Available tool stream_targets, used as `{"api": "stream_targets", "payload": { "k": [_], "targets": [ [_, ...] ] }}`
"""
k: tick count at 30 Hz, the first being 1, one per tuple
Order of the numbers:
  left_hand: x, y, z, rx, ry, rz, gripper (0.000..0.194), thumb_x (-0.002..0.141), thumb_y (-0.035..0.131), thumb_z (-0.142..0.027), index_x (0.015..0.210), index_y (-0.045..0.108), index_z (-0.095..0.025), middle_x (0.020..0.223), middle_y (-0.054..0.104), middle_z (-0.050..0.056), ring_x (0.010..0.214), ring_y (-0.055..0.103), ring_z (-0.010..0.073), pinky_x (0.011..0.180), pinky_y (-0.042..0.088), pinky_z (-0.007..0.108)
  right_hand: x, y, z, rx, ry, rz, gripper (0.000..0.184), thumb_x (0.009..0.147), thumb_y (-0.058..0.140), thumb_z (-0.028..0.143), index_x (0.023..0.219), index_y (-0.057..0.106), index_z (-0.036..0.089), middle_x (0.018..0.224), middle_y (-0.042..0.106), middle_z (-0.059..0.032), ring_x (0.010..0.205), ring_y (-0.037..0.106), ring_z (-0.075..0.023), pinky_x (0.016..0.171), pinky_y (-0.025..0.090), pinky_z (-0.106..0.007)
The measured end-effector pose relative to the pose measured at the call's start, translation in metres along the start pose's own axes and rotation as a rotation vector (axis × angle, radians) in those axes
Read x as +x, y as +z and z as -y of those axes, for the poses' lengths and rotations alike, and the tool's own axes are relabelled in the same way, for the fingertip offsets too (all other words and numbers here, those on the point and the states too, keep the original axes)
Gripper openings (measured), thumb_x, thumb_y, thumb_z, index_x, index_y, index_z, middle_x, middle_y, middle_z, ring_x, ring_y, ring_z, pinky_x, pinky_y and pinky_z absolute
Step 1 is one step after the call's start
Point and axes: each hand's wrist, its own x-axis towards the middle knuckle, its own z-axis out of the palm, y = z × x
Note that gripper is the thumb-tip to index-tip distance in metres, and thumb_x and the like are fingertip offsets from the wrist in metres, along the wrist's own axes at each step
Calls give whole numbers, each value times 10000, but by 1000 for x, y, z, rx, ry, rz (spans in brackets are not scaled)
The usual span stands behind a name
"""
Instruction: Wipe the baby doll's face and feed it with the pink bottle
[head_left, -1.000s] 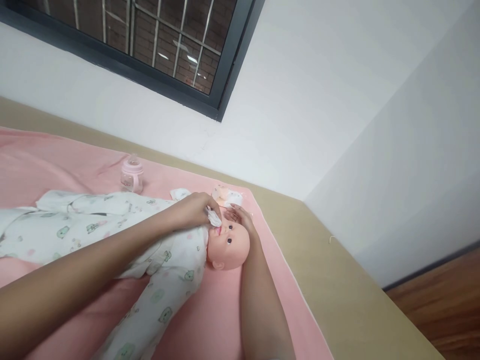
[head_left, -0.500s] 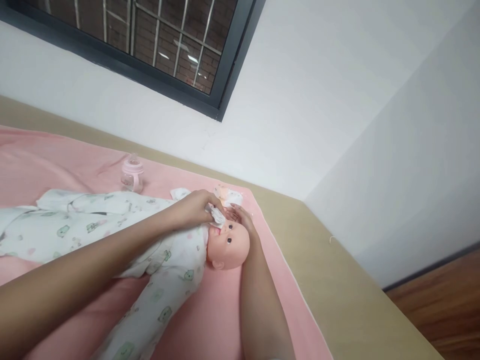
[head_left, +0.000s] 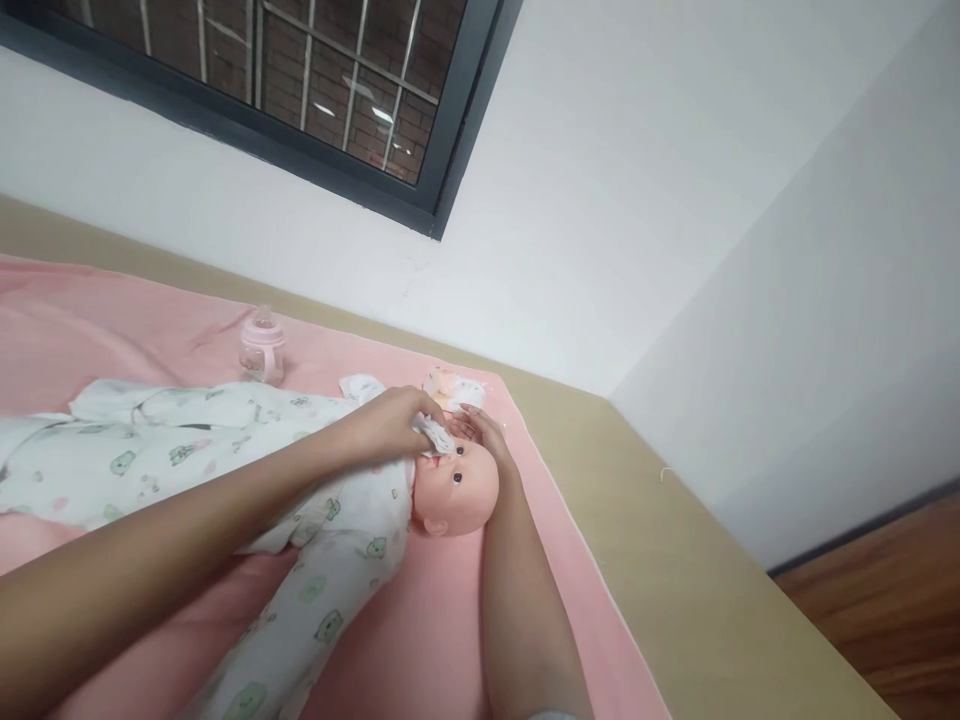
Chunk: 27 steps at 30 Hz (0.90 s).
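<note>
A baby doll (head_left: pixel 472 505) lies on its back on a pink blanket (head_left: pixel 420 640), dressed in a white outfit (head_left: pixel 330 510) with green and pink prints. My left hand (head_left: pixel 397 425) reaches across its chest, closed on a crumpled white tissue (head_left: pixel 435 435). That tissue touches the doll's face near the nose and mouth. Beyond the crown of the head, my right hand (head_left: pixel 484 430) rests against the far side with its fingers stretched out; part of that contact is hidden.
A pink-topped baby bottle (head_left: pixel 262 350) stands behind the doll. Past my right hand lies a white and orange packet (head_left: pixel 456 388). The wooden tabletop (head_left: pixel 622 520) borders the blanket, with a white wall (head_left: pixel 555 250) and a barred window (head_left: pixel 337 90) behind.
The tissue in my left hand has shifted slightly up the doll's face, from the mouth toward the nose and far eye. My right hand stays at the head.
</note>
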Motion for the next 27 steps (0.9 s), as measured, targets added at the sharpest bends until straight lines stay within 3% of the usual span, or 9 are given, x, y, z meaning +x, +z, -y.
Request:
{"api": "stream_targets", "payload": {
  "k": [7, 11, 16, 20, 24, 27],
  "targets": [
    [-1, -8, 0, 44, 22, -66, 220, 696, 528, -297, 789, 700, -195, 825, 690, 16, 790, 617, 234, 667, 436, 279, -7, 5, 7, -18, 1, 18, 309, 677, 726, 353, 937, 627, 218, 866, 693, -29, 855, 654, -166, 854, 512, -325],
    [-2, -21, 1, 31, 52, -63, 243, 731, 496, -330, 782, 673, -171, 746, 665, 12, 699, 597, 219, 600, 414, 274, -17, 13, 31, -49, -34, 93, 282, 671, 736, 399, 880, 644, 234, 1025, 680, -26, 927, 637, -178, 900, 493, -357],
    [0, -30, 5, 33, 21, -149, 398, 675, 553, -358, 1021, 646, -185, 953, 669, 35, 867, 592, 252, 697, 439, 290, -46, 39, 88, -360, -54, 426, 269, 721, 698, 433, 878, 686, 216, 1227, 608, -64, 1082, 590, -216, 977, 434, -404],
    [0, -33, 8, 60, -30, -176, 524, 663, 584, -395, 1144, 581, -187, 978, 646, 54, 893, 577, 262, 704, 441, 301, -75, 74, 123, -675, -121, 645, 240, 780, 645, 361, 972, 700, 229, 1228, 599, -34, 1183, 524, -216, 1004, 420, -392],
    [-1, -36, 8, 44, -1, -171, 518, 687, 597, -408, 1159, 563, -196, 1083, 617, 58, 855, 581, 241, 730, 446, 312, -96, 104, 135, -858, -214, 609, 225, 810, 598, 325, 999, 700, 256, 1067, 664, -6, 1087, 575, -200, 983, 424, -379],
    [-2, -38, 7, 25, -28, -189, 559, 676, 625, -407, 1179, 541, -178, 1054, 615, 73, 823, 593, 234, 733, 458, 324, -99, 112, 136, -858, -271, 508, 219, 815, 580, 342, 957, 713, 241, 1003, 678, -14, 1006, 599, -200, 933, 449, -379]
  ]
}}
